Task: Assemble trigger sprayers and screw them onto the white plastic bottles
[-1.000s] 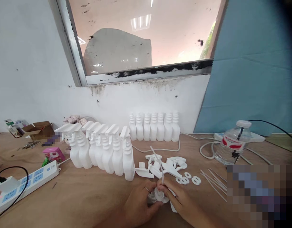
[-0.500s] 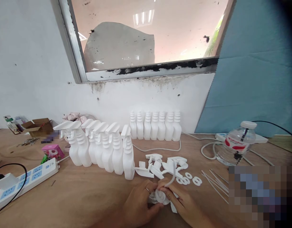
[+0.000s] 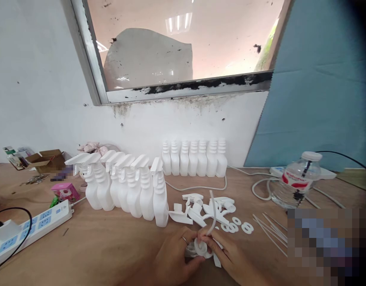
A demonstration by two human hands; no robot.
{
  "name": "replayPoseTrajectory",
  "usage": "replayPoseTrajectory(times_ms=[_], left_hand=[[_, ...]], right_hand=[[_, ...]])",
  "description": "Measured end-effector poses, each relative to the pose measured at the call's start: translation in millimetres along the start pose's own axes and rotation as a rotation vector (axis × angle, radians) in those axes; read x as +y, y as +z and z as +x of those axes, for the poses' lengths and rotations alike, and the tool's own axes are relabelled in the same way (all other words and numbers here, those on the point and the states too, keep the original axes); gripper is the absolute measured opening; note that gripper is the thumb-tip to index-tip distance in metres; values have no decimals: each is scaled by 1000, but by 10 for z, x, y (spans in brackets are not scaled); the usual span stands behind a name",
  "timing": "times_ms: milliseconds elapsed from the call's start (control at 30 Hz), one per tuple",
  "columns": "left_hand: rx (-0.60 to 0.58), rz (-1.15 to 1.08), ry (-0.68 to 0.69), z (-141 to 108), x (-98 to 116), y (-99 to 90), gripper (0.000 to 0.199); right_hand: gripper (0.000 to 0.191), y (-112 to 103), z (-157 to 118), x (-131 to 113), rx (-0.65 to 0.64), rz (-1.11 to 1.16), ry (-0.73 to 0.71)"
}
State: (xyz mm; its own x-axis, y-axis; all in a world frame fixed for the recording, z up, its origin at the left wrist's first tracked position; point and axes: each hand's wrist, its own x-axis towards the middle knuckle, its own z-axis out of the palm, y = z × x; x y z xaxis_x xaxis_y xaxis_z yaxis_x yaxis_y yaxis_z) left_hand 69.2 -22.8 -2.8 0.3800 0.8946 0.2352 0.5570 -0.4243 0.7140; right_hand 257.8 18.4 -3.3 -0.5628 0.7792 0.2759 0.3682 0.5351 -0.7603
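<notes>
While left hand grips sprayer head, bottom centre, right hand pinches flexible tube low, likely for control.

Sprayers: plain white. Right of them: bottles, trigger parts and washers, all white; held tube, translucent white; jug, clear, white cap, red-and-white label; cloth, dull blue-green. Left of them: strip, white, light-blue sockets; box, pink; carton, brown. Under them: table, brown.
</notes>
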Motion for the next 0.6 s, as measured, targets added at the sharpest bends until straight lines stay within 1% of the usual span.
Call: replayPoseTrajectory(times_ms=[200,367,600], left_hand=[[0,5,1,13,8,-1,33],[-12,20,8,9,1,1,36],[10,-12,44,23,-41,40,41]], right_hand=[[29,-34,76,-99,-57,-49,19],[28,-13,94,-119,-7,-76,-43],[26,56,29,-28,13,-146,-81]])
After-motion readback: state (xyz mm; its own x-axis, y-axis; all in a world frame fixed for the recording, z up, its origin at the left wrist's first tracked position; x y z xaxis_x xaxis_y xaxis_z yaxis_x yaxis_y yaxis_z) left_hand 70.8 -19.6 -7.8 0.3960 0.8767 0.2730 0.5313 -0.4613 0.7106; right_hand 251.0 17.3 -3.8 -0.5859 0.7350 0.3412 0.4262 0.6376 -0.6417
